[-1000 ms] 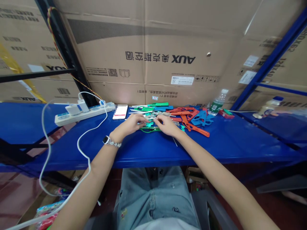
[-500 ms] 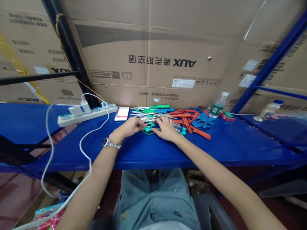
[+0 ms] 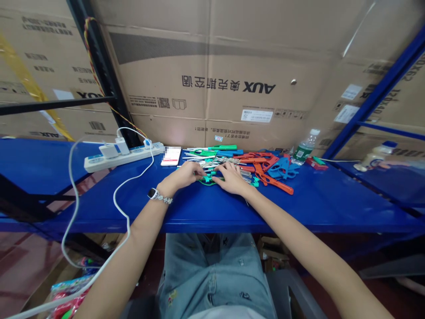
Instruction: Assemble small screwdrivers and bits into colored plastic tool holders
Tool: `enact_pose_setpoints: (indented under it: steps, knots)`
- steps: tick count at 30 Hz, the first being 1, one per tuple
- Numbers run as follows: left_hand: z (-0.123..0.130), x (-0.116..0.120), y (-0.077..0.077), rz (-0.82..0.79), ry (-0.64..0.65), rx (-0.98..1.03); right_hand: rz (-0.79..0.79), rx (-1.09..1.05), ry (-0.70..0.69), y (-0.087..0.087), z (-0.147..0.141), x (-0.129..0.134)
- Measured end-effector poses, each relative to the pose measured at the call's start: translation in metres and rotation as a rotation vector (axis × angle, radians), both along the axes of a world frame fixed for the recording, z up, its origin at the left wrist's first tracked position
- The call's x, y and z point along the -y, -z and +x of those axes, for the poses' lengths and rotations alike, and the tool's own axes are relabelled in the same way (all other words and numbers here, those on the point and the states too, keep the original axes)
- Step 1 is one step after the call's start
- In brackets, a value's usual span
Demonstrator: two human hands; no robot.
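My left hand (image 3: 191, 173), a watch on its wrist, has thumb and fingers pinched at a small green plastic piece (image 3: 207, 178) on the blue table. My right hand (image 3: 230, 178) lies just to the right, its fingers spread over thin metal rods (image 3: 246, 176) and its thumb near the green piece. Behind the hands are green handles (image 3: 226, 147) and more silver rods. Red plastic handles (image 3: 277, 183) and blue plastic handles (image 3: 283, 169) are heaped to the right.
A phone (image 3: 171, 156) and a white power strip (image 3: 128, 157) with cables are on the left. To the right stand a water bottle (image 3: 304, 148), a red box (image 3: 316, 164) and another bottle (image 3: 378, 155). Large cartons (image 3: 232, 53) rise behind the table (image 3: 199, 215).
The whole view has shifted slightly. Both hands stay at the green piece, with only slight finger movement.
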State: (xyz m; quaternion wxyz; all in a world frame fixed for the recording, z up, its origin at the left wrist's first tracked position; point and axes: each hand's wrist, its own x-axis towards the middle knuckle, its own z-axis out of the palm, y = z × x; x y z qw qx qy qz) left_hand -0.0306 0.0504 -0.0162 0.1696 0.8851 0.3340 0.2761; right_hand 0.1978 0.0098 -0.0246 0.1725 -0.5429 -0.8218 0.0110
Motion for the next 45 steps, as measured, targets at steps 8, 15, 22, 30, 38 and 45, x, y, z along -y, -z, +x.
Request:
enact_pose_setpoints:
  steps: [8,15,22,30,38,45]
  knots:
    - [0.004,0.000,0.001,-0.013,0.003,0.018,-0.012,0.013,-0.058,0.002,0.002,-0.003]
    - [0.007,0.000,0.003,-0.038,0.005,0.035,-0.029,0.006,-0.068,0.002,0.003,-0.005]
    - [0.014,0.002,0.004,-0.078,-0.013,0.034,-0.023,0.030,-0.082,0.002,0.003,-0.005]
    - [0.012,0.001,0.004,-0.109,0.006,0.087,-0.048,0.007,-0.085,0.000,0.004,-0.005]
    - [0.013,0.004,0.001,-0.099,-0.045,0.008,0.251,-0.141,-0.129,0.001,-0.003,0.000]
    - [0.015,0.007,-0.001,-0.092,-0.052,0.000,0.145,-0.075,-0.121,0.000,-0.019,0.006]
